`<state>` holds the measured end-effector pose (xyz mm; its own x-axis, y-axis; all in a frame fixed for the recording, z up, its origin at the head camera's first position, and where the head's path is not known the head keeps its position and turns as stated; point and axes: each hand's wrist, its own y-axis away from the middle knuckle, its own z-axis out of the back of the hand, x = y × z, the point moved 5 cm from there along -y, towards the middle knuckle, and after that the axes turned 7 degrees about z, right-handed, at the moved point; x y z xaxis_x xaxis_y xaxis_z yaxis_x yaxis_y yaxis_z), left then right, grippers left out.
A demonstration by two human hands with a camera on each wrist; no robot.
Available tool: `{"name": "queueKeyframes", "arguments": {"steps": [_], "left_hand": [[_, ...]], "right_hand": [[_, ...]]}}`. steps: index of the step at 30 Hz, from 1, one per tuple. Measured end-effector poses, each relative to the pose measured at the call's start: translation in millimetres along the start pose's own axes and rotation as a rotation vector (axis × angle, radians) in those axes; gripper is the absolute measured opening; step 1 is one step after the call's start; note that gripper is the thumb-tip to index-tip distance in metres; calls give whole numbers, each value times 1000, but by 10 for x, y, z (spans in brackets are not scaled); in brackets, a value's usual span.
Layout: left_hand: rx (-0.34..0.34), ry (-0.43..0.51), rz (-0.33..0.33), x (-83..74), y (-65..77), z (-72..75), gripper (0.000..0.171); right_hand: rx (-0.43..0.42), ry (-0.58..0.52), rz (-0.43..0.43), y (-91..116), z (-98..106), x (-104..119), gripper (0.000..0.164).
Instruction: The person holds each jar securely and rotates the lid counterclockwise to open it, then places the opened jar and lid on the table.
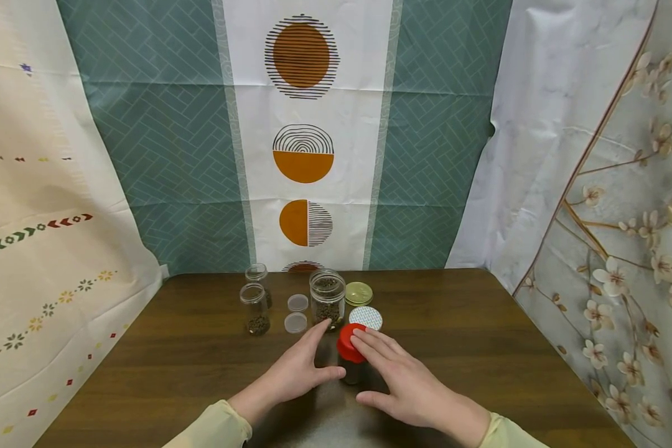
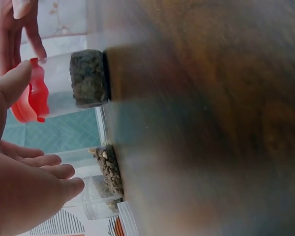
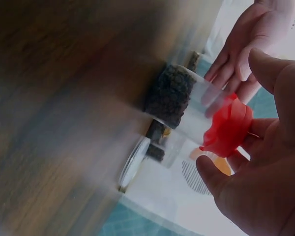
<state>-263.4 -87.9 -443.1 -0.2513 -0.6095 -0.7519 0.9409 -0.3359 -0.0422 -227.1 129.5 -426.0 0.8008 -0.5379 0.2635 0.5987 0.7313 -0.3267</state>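
Note:
A clear jar (image 2: 59, 83) with a red scalloped lid (image 1: 351, 342) stands upright on the table, dark granules filling its lower part. My right hand (image 1: 411, 382) rests its extended fingers against the lid's right side, its thumb held apart from the jar. To the jar's left, my left hand (image 1: 297, 370) is spread with straight fingers, its thumb tip close to the jar; whether it touches I cannot tell. Behind the fingers of the left hand stands a larger open glass jar (image 1: 327, 295) with brown granules at its bottom.
Two smaller open jars (image 1: 254, 311) with granules stand at the back left. Two clear plastic lids (image 1: 296, 322) lie beside the larger jar. To its right lie a gold lid (image 1: 359, 292) and a white patterned lid (image 1: 366, 318). Fabric hangings (image 1: 201, 124) enclose the wooden table (image 1: 481, 348).

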Motion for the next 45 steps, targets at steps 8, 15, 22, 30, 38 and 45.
{"name": "queueKeyframes", "arguments": {"steps": [8, 15, 22, 30, 38, 45], "left_hand": [[14, -25, -2, 6, -43, -18, 101], [41, -65, 2, -16, -103, -40, 99], [62, -88, -7, -32, -169, -76, 94], [63, -130, -48, -20, -243, -134, 85], [84, -144, -62, -56, -276, -176, 81], [79, -125, -62, -66, -292, -204, 68]], "right_hand": [[22, -89, -20, -18, -26, 18, 92], [35, -123, -46, -11, -22, 9, 91], [42, -146, -63, -2, -18, -16, 90], [46, -170, -78, 15, -16, -41, 90], [28, -222, -93, 48, -3, -77, 90], [10, -235, -105, 105, 13, -112, 91]]}}
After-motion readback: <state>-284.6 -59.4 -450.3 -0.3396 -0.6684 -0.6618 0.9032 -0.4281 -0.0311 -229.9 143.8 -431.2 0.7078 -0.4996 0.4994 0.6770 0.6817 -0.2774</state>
